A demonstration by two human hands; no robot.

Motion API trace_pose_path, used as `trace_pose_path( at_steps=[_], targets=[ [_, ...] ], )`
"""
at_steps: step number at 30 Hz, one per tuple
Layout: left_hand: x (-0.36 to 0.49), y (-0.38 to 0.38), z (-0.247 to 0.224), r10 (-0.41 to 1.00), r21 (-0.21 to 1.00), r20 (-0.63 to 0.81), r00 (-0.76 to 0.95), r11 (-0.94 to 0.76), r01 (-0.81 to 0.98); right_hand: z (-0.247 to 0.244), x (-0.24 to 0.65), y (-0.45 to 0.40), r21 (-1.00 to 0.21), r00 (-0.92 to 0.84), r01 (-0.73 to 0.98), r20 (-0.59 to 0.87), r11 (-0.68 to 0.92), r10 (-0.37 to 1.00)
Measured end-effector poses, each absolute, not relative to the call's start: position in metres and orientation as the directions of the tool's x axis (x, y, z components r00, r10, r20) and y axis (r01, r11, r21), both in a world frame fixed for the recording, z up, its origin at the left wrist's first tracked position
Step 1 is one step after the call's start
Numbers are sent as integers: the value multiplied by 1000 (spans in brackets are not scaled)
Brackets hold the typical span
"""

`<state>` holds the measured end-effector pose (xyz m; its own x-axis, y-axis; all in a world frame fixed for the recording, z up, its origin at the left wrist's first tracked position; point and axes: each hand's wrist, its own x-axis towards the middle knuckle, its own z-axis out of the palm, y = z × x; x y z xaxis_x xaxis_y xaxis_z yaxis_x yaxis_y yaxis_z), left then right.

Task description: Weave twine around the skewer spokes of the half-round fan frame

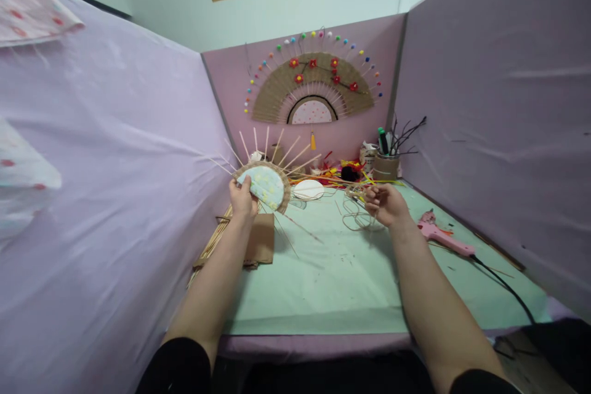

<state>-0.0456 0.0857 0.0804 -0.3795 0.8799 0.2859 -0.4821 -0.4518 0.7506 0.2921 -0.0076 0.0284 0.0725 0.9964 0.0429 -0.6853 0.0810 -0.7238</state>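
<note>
From my remote seat, largest first. Mint-green covered table [318, 289], beneath my landmark: a half-round fan frame of brown rim, pale floral fabric and thin wooden sticks [268, 184]. Left hand [243, 200] has it raised, thumb pressed on the fabric, fingers wrapped behind. I judge that one-edge grip could let it tip; long sticks might snap if knocked. Well right of the frame, a corded pink plastic glue gun [447, 239]: a snag could drag it. Right hand [388, 204], also right of the frame, half-curled; can't tell whether it pinches the loose beige twine [354, 220] there. Slack coils may tangle if tugged.
</note>
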Motion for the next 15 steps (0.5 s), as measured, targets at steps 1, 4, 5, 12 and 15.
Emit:
trace_pose_path(
  at_steps=[1,4,5,12,15],
  targets=[
    [-47,84,78,906,787,263,-331,-400,-470,27,294,-6,-693,111,-712,49,114,993],
    [-52,76,70,988,915,146,-41,-151,-373,23,301,-3,-612,192,-768,62,189,979],
    [-54,75,67,994,938,104,32,-87,-334,22,303,-2,-593,206,-778,68,205,976],
    [-70,70,51,988,948,92,-124,-125,-294,13,309,3,-527,298,-804,45,276,954],
    [-80,62,51,994,982,-30,107,49,-184,6,318,9,-505,395,-796,-17,333,919]
  ],
)
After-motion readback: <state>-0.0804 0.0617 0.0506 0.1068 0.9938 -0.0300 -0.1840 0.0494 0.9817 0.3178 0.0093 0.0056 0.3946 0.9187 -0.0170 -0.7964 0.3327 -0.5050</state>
